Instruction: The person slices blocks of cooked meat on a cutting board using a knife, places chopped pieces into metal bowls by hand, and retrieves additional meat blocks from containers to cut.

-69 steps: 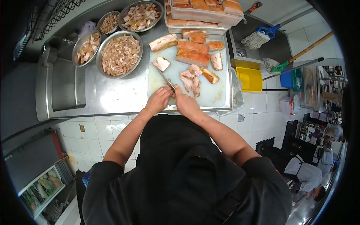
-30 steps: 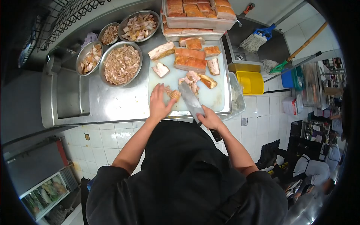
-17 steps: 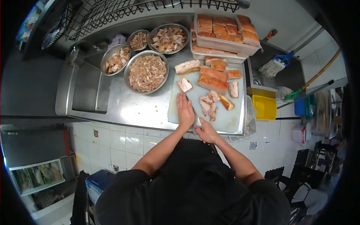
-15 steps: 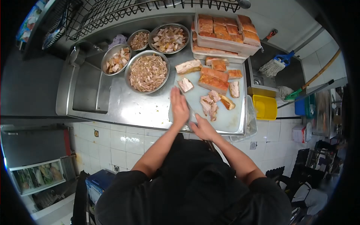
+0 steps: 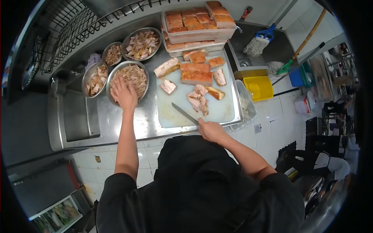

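Note:
My left hand (image 5: 125,94) lies palm down with fingers spread on the chopped meat in the large metal bowl (image 5: 146,83). A kitchen knife (image 5: 184,113) is gripped by its handle in my right hand (image 5: 211,130), at the near edge of the white cutting board (image 5: 171,116). Its blade slants up and left over the board. Beyond the blade lie torn pieces of pale meat (image 5: 198,101), a small cut chunk (image 5: 168,87) and a browned strip (image 5: 216,93). Larger slabs of roasted pork belly (image 5: 196,73) sit farther back on the board.
Smaller metal bowls of cut meat (image 5: 94,79) stand behind and left of the large one. Stacked plastic tubs (image 5: 194,37) of pork belly fill the back right. A metal sink (image 5: 79,116) is at left; a yellow basin (image 5: 258,88) and mops (image 5: 255,45) are at right.
My left hand has moved from beside the knife on the board leftward to the meat bowl. My right hand still holds the knife, whose blade now shows plainly. The camera view has shifted.

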A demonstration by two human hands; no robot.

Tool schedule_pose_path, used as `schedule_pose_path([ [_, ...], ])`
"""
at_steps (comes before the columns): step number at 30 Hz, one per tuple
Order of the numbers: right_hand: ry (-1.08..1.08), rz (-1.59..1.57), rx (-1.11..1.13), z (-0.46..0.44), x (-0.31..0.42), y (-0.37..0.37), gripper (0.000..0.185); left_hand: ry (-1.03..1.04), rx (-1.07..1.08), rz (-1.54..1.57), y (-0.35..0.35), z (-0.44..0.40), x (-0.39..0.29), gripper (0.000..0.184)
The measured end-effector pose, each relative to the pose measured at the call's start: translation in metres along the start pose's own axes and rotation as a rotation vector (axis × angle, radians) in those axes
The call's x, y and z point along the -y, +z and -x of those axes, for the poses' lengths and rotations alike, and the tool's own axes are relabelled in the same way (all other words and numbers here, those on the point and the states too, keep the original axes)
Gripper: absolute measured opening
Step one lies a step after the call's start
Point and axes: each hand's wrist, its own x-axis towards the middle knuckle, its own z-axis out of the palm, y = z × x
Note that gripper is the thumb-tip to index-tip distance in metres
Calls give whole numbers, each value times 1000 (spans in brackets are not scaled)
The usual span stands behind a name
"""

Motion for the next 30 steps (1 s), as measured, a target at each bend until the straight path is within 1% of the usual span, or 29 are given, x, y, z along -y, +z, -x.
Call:
schedule_pose_path([
  [1,50,2,12,11,-7,1,22,25,-139,66,-3,2,-11,41],
  [2,57,8,10,21,-12,1,22,25,-139,75,1,7,-22,41],
  [4,146,-137,-138,37,-19,2,23,191,76,560,11,26,-52,29],
  [5,147,-135,-136,41,-25,1,23,225,137,653,0,35,-91,26],
  [6,186,-184,-207,44,-31,1,23,380,289,711,2,45,-116,26],
  [7,222,-234,-278,47,-36,0,24,534,371,800,15,57,-137,26],
  [9,254,-217,-280,50,-43,-4,23,722,435,603,-6,72,-176,27],
  [10,289,-200,-285,49,-46,-7,23,715,435,598,-7,78,-175,27],
  [12,264,-209,-296,48,-52,-9,22,694,502,588,-2,95,-172,23],
  [13,205,-181,-311,46,-55,-10,21,691,504,583,2,104,-163,23],
  [14,147,-155,-323,44,-57,-9,20,646,491,604,7,116,-145,23],
  [15,147,-161,-315,43,-49,-16,20,599,478,622,3,125,-132,23],
  [16,148,-102,-254,41,-40,-25,20,590,484,616,-2,136,-122,23],
  [17,145,-41,-194,36,-32,-29,20,549,484,683,-10,145,-113,22],
  [18,138,-45,-186,30,-29,-27,20,508,482,750,-15,150,-108,21],
  [20,83,-15,-173,20,-21,-22,21,481,449,746,-16,153,-110,18],
  [22,93,17,-146,3,-23,-12,22,292,372,800,-15,146,-123,16],
  [23,110,50,-123,-3,-23,-5,25,288,371,801,-15,143,-128,16],
  [25,81,78,-85,-12,-15,4,26,65,582,915,-16,139,-136,16],
  [26,51,103,-50,-16,-8,3,28,55,574,919,-14,142,-136,16],
  [28,45,113,8,-17,3,-4,29,135,519,786,-14,149,-130,16],
  [30,39,136,13,-22,4,-7,32,111,523,790,-19,152,-124,15],
])
